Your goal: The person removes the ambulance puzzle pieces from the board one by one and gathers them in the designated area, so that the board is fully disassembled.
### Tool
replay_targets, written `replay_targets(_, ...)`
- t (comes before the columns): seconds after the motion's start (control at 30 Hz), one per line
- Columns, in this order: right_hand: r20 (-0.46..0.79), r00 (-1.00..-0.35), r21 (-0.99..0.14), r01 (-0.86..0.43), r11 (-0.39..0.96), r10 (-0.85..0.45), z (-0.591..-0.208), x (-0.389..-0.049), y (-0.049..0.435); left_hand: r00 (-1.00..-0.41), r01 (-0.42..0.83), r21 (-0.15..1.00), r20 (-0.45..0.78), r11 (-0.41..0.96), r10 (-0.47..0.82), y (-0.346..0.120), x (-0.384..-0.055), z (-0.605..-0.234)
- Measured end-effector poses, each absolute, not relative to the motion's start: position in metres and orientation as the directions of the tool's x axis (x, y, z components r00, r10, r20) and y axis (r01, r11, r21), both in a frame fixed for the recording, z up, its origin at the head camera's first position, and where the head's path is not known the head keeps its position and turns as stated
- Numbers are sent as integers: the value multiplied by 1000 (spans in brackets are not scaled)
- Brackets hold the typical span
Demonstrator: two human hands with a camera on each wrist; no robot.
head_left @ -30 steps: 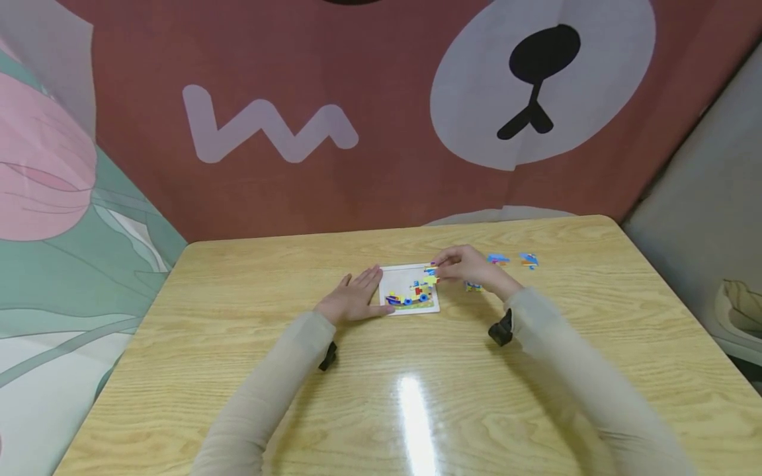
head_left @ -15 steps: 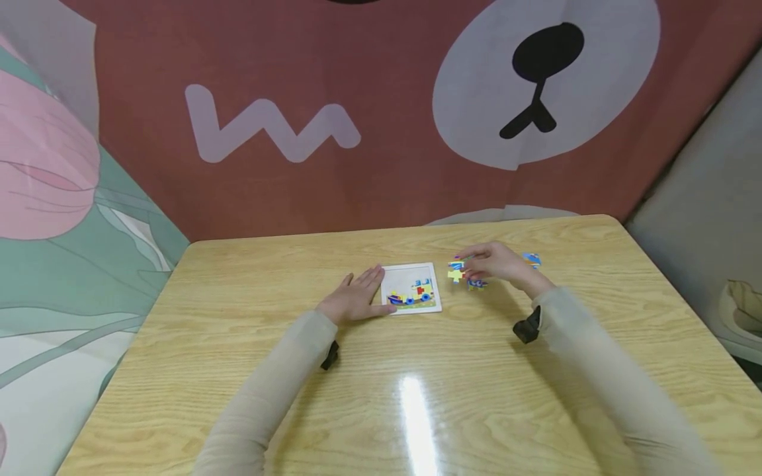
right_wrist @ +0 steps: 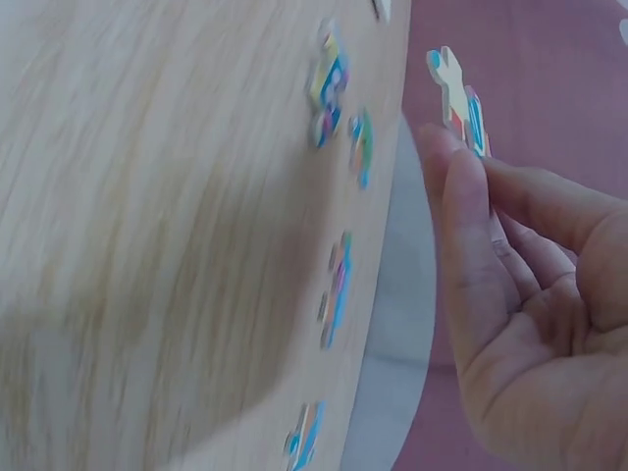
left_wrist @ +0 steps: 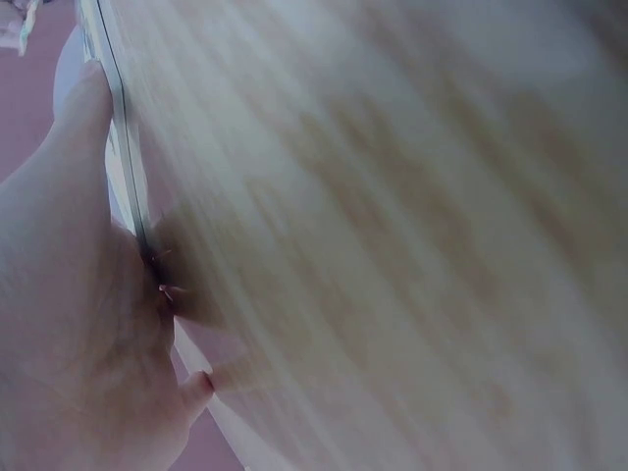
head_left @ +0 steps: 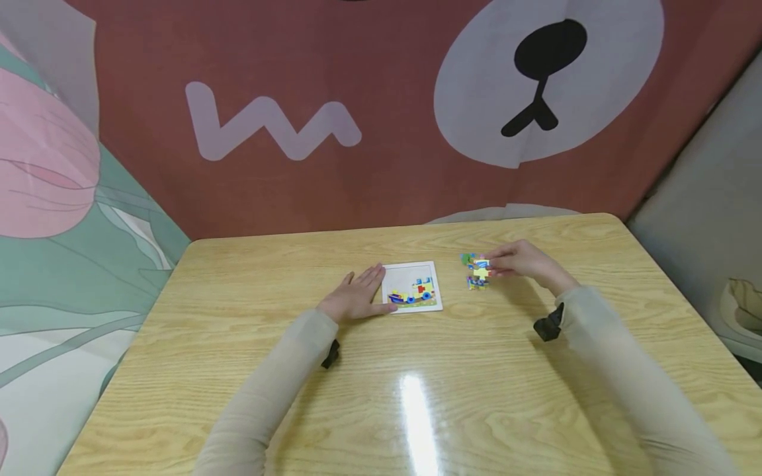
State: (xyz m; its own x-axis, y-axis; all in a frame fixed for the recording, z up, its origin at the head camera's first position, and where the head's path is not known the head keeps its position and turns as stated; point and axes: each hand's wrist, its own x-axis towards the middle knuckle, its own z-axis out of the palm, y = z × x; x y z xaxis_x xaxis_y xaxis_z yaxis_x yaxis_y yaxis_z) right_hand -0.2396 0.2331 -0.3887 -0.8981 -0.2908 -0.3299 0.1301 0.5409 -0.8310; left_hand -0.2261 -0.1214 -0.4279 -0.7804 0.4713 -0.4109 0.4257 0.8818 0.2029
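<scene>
My left hand (head_left: 356, 296) lies flat with fingers spread at the left side of a white-framed jigsaw puzzle tray (head_left: 400, 275). Its thumb reaches over the tray's lower left corner; in the left wrist view the fingers touch the tray's edge. Joined colourful pieces fill the lower and right parts of the tray. Right of the tray, my right hand (head_left: 524, 260) pinches a jigsaw piece (right_wrist: 451, 93), yellow with blue and red, between thumb and fingertips, raised over the table. Beneath and beside it lie a blue-and-yellow piece (head_left: 476, 284) and a green-and-blue piece (head_left: 467, 258).
In the right wrist view, two more loose pieces, a blue-purple one (right_wrist: 337, 289) and a blue-orange one (right_wrist: 305, 435), lie on the wooden table (head_left: 286, 383). Behind the table's far edge stands a reddish-brown printed wall covering (head_left: 381, 185).
The right hand has moved right, away from the tray, with the jigsaw piece still pinched, and is over the loose pieces now. The left hand has stayed at the tray's side.
</scene>
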Motion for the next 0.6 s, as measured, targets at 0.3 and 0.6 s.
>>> replay_targets(0.3, -385, -883, -808, 182, 561, -269, -391, -238, 252, -780, 427, 208, -407, 880, 475, -121, -226, -427)
replay_targets(0.6, -419, -870, -824, 244, 511, -261, -396, -238, 264, -780, 426, 204, -412, 882, 472, -121, -226, -429)
